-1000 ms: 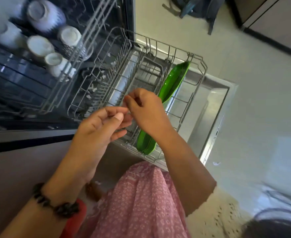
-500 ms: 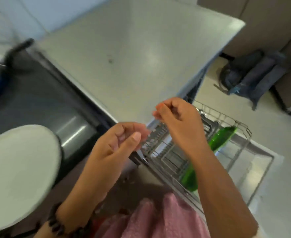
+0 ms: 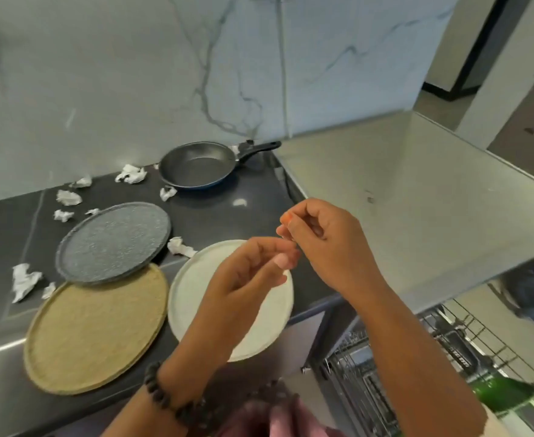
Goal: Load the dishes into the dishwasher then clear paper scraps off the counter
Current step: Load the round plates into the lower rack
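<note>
Both hands are raised above the dark bench (image 3: 259, 190), close together over the right edge of the white plate (image 3: 196, 298). The left hand (image 3: 246, 272) has its fingers loosely curled, thumb laid against the forefinger; its grip holds nothing that can be made out. The right hand (image 3: 325, 244) is likewise curled, fingertips drawn toward the thumb (whether anything small is pinched there cannot be told).

Taking the white plate as reference: the tan plate (image 3: 95, 332) lies just to its left on the bench, and the grey speckled plate (image 3: 114, 241) sits up and to the left, overlapping the tan plate's far rim. The black frying pan (image 3: 196, 167) stands further back, near the marble wall, handle pointing right. Crumpled paper scraps (image 3: 24, 280) are scattered on the bench to the left and behind, one scrap (image 3: 180, 247) touching or just beside the white plate's far rim. To the lower right, below bench level, the dishwasher rack (image 3: 448, 348) is pulled out, with a green dish (image 3: 502, 392) in it.
</note>
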